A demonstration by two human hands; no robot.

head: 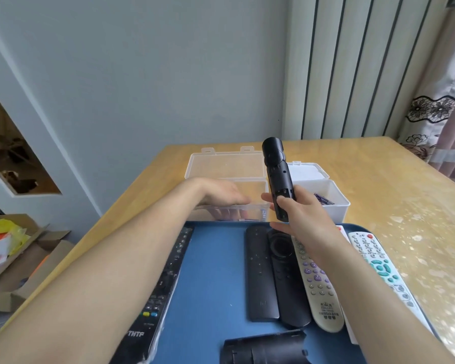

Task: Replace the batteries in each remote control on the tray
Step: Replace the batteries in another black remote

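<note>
The loose black battery cover (pixel 265 348) lies at the near edge of the tray (pixel 210 285), so I judge I am mid-swap on the black remote (pixel 279 179). My right grip (pixel 302 216) holds that remote upright over the tray's far edge. My left grip (pixel 226 196) dips into the clear box (pixel 226 164) just beyond the tray, and I cannot tell whether its fingers hold anything. Next I must seat fresh cells the right way round, probably from the white box (pixel 334 190) beyond the tray's far right corner, then slide the cover back on. A row of remotes (pixel 260 274) fills the tray's right half, and a long black remote (pixel 166 279) lies along its left edge under my forearm, leaving only the tray's middle free for setting anything down.
</note>
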